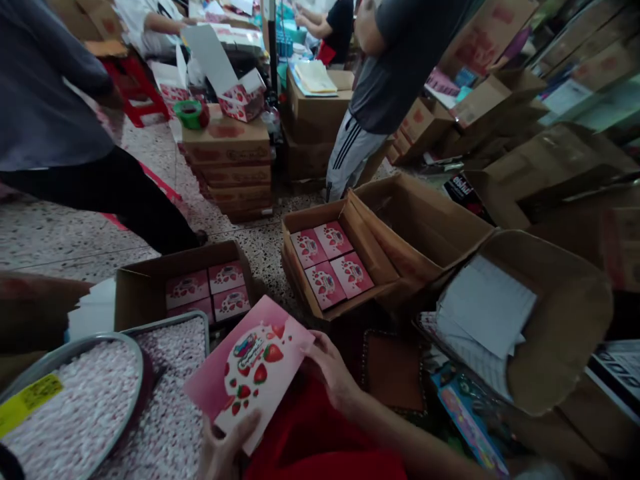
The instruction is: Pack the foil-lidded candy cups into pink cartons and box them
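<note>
A flat pink carton (250,370) printed with strawberries is held between both hands above my lap. My left hand (225,447) grips its near lower edge with the thumb on the printed face. Its far right edge rests in my right hand (333,377), fingers curled behind it. The carton is tilted and looks unfolded or flattened.
Two metal trays of small white and pink pieces, a round one (65,393) and a square one (170,400), lie at lower left. Open cardboard boxes (327,263) (200,287) hold finished pink cartons. An empty open box (420,227) and a box of white sheets (505,313) are at right. Other people stand beyond.
</note>
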Tool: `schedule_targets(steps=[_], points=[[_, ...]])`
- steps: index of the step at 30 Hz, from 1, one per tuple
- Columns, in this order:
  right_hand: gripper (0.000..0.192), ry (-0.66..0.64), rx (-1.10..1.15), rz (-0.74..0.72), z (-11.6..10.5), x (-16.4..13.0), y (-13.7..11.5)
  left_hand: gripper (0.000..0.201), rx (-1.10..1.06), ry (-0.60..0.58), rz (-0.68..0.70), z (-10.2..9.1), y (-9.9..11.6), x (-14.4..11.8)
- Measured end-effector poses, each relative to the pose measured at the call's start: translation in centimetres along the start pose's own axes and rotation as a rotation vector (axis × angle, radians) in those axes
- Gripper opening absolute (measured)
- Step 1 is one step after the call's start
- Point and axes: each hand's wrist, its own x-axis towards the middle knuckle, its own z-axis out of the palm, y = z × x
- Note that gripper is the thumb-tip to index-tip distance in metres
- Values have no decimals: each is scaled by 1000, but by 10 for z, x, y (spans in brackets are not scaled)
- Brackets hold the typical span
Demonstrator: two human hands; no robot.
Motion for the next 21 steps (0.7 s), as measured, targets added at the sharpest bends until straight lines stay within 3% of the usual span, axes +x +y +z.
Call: schedule_targets(steps=[4, 6, 9, 11, 15, 17, 19, 21], points=[[63, -32, -91, 85, -17, 10, -22, 89, -138, -57, -67, 40, 29, 30], [66, -59, -132, 131, -33, 17, -39, 91, -208, -150, -117, 51, 42, 41], [83, -122, -193, 121, -48, 33, -62, 83, -207, -290, -150, 53, 58, 59], [88, -166, -238, 130, -44, 45, -73, 80, -190, -338, -129, 47, 69, 71], [77, -267, -305, 202, -10, 75, -83, 81, -296, -321, -84, 33, 88, 95], [77, -284, -296, 208, 17, 98, -83, 82, -414, -240, -37, 28, 90, 110], [74, -252, -284, 193, 50, 128, -78, 79, -601, -62, 25, 26, 80, 129], [69, -216, -277, 151, 90, 163, -67, 69, -761, 177, 38, 31, 54, 151]])
